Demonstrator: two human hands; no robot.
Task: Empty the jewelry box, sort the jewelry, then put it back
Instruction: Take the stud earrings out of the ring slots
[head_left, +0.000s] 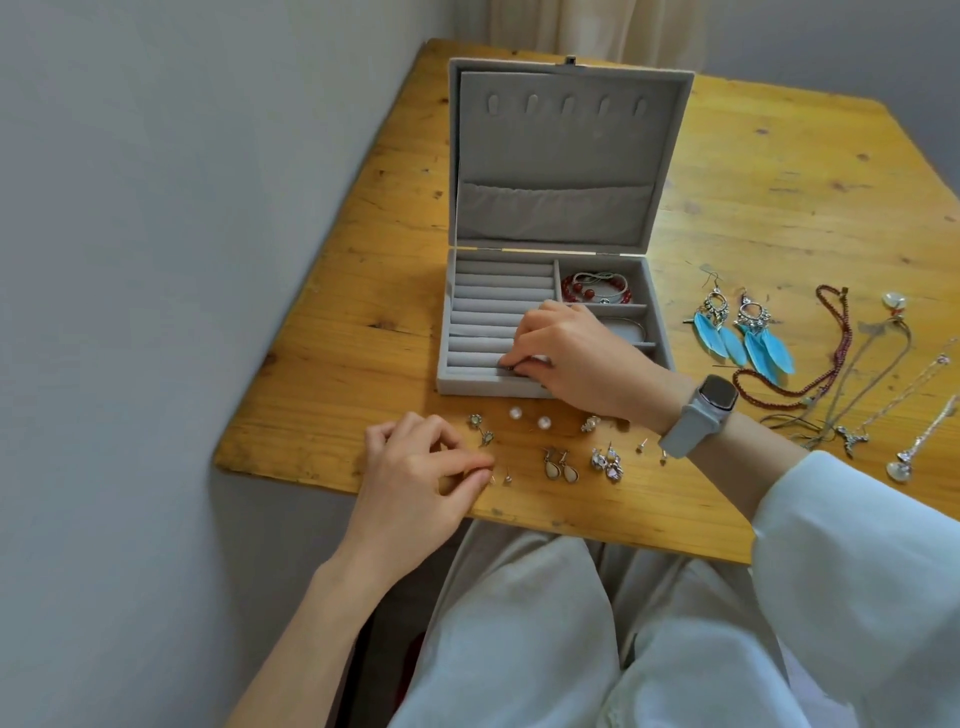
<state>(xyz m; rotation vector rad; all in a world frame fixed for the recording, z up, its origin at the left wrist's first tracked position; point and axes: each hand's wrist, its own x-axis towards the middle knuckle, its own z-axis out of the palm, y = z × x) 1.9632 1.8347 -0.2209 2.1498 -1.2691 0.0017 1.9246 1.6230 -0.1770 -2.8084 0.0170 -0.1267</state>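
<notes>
Right grip: right hand was curled down over the front ring rolls of the jewelry box, fingertips pinched tight on something small and dark at the nearest roll. Looked like a stud going in, but honestly too tiny to call.

Left grip: left hand sat on the worktop near the front edge, thumb and forefinger closed narrow on a little stud earring, its partner just beside it.

Box so far: lid up, ring rolls mostly bare. Back right compartment already had the red bead bracelet in it, and the one in front of that held a thin bangle, partly hidden by the hand.

Sorted and waiting: small earrings laid out in pairs in front of the box, including pearl studs and teardrop drops.

Also waiting: blue feather earrings to the right of the box, with the necklaces further right in a loose bunch.

My read: emptying and sorting looked done, putting back was only partway, with most pieces not yet in the box.
</notes>
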